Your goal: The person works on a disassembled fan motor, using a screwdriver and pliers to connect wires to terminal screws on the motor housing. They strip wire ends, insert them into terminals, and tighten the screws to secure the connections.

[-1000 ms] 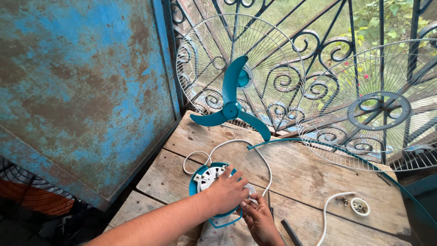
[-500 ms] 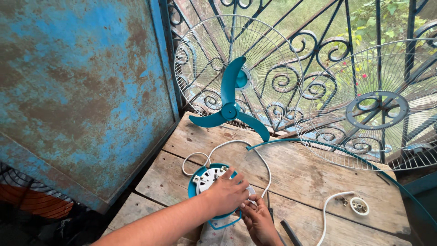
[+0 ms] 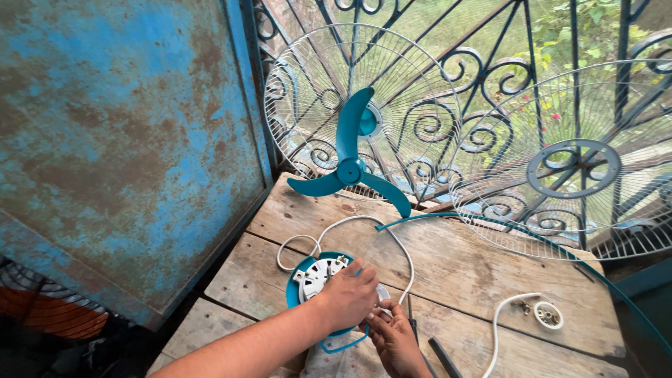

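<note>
Low centre of the frame: left hand (image 3: 348,297) clamps over the teal motor housing (image 3: 315,280) on the table (image 3: 462,266). Right hand (image 3: 395,339) just beside it, fingers pinched on a small white part. White cord (image 3: 392,234) loops above; fan blade (image 3: 350,168) and grilles (image 3: 308,91) upper centre.

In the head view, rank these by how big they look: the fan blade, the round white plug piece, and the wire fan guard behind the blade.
1. wire fan guard
2. fan blade
3. round white plug piece
</note>
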